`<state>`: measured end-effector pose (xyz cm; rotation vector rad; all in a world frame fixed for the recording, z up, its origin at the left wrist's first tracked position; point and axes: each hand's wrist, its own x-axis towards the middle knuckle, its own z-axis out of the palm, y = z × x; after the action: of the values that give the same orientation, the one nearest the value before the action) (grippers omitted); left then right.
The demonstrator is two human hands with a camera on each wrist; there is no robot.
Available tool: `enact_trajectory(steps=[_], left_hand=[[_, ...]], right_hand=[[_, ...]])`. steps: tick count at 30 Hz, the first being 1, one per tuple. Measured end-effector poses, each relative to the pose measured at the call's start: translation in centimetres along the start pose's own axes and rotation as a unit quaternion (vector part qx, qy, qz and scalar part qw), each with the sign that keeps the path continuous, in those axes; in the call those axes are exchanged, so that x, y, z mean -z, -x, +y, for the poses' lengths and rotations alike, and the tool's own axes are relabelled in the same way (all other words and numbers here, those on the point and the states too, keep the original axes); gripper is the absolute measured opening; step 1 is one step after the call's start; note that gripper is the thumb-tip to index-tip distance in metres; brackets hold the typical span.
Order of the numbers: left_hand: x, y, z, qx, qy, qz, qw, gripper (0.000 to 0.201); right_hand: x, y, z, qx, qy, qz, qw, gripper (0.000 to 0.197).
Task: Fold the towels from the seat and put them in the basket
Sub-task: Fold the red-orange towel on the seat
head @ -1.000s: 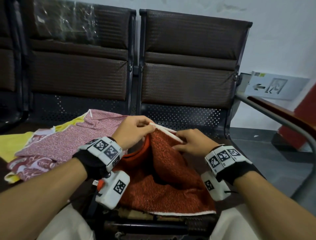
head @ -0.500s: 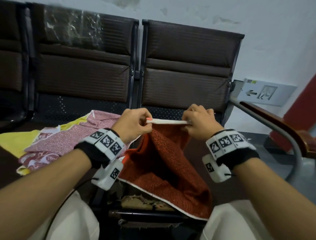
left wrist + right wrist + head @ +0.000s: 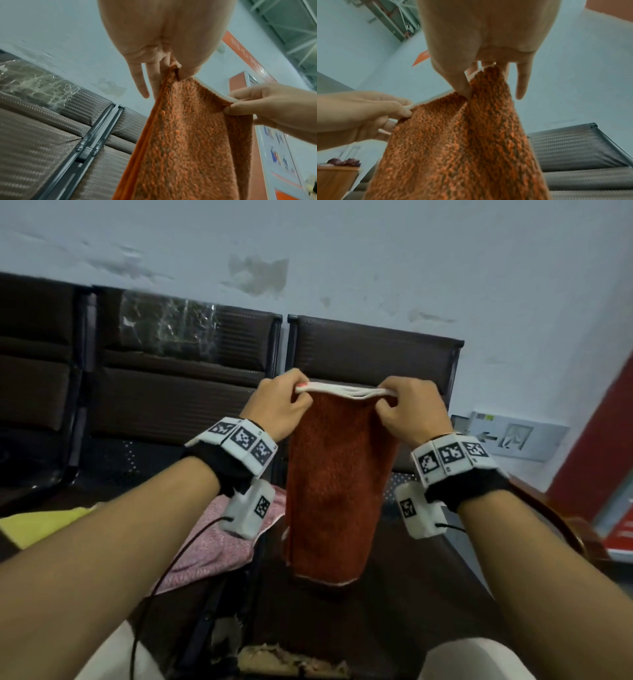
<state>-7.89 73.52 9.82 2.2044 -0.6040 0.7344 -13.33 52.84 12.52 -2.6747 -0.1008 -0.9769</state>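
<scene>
Left hand point(image 3: 279, 405) pinches one top corner of the towel point(image 3: 334, 484), thumb and fingers curled tight on the white hem point(image 3: 346, 390), and the right hand point(image 3: 412, 409) pinches the other corner the same way, both at one height in front of the seat backs point(image 3: 373, 361). The hem runs level between them, stacked in several white layers, so this towel looks already doubled over. From the hands everything goes straight down: the towel hangs with its long axis vertical, a narrow strip, its bottom edge clear of the seat point(image 3: 428, 583) below. Neither hand is nearer, each owns a corner, and the coming fold, I'd say, turns on that drop, top hem down to bottom edge or the strip laid flat on the seat first. The left wrist view shows the fingers point(image 3: 149, 81) of that hand clamped on a folded side edge, with the right hand's thumb pressed on the near face. It's a coarse, loopy terry, rust-orange, limp with a soft crease down the middle, so it should fold without a fight but could sag or slip if one pinch loosens. Off to the left on the next seat lie a pink towel point(image 3: 212, 546) and a yellow one point(image 3: 41, 522), unfolded. No basket in sight in any view.
</scene>
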Motion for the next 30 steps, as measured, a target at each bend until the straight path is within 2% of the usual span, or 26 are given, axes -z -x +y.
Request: enact_trajectory(steps=[2,4,6,9,12,14,16,17,19,21,24,27,29,30], left_hand=[[0.2,0.9,0.5,-0.025,0.045,0.028,0.998,0.014],[-0.1,2.8,0.6,-0.044,0.087,0.027,0.995,0.012],[-0.8,5.9,0.2,-0.034,0.114,0.002,0.993,0.012],[-2.1,11.6,-0.6,0.012,0.134,-0.083,0.987,0.012],[-2.8,16.9,-1.2,0.043,0.125,-0.223,0.966,0.011],[-3.1,19.7,-1.6,0.041,0.11,-0.339,0.933,0.01],[-3.4,21.5,-1.8,0.047,0.11,-0.435,0.893,0.009],[-3.5,22.0,-1.9,0.053,0.116,-0.456,0.881,0.008],[-4.0,22.3,-2.4,0.068,0.136,-0.449,0.88,0.008],[-4.6,21.8,-2.9,0.089,0.154,-0.416,0.892,0.01],[-6.2,20.4,-3.9,0.123,0.204,-0.349,0.906,0.015],[-8.5,18.5,-5.6,0.137,0.201,-0.286,0.927,0.015],[-10.4,17.2,-7.0,0.149,0.177,-0.26,0.937,0.013],[-11.4,16.7,-7.6,0.159,0.171,-0.247,0.94,0.013]], right_hand=[[0.5,1.2,0.2,0.037,-0.011,0.047,0.998,0.023],[0.6,3.5,0.6,0.069,-0.032,0.074,0.994,0.018],[0.2,6.9,1.0,0.084,-0.058,0.057,0.993,0.014],[-0.6,12.6,1.7,0.077,-0.08,-0.065,0.992,0.013],[-1.2,17.4,2.3,0.034,-0.108,-0.245,0.963,0.015],[-1.8,19.9,2.6,0.019,-0.091,-0.353,0.931,0.019],[-2.4,21.7,3.0,0.002,-0.081,-0.416,0.906,0.02],[-2.7,22.3,3.2,-0.006,-0.083,-0.432,0.898,0.02],[-3.4,22.8,3.7,-0.014,-0.089,-0.438,0.894,0.018],[-4.0,22.6,4.3,-0.015,-0.1,-0.423,0.9,0.016],[-5.3,21.1,5.4,-0.028,-0.131,-0.379,0.916,0.015],[-7.3,18.8,6.9,-0.06,-0.154,-0.319,0.933,0.013],[-9.2,17.4,8.2,-0.096,-0.173,-0.306,0.931,0.027],[-10.2,16.9,8.8,-0.132,-0.202,-0.322,0.916,0.041]])
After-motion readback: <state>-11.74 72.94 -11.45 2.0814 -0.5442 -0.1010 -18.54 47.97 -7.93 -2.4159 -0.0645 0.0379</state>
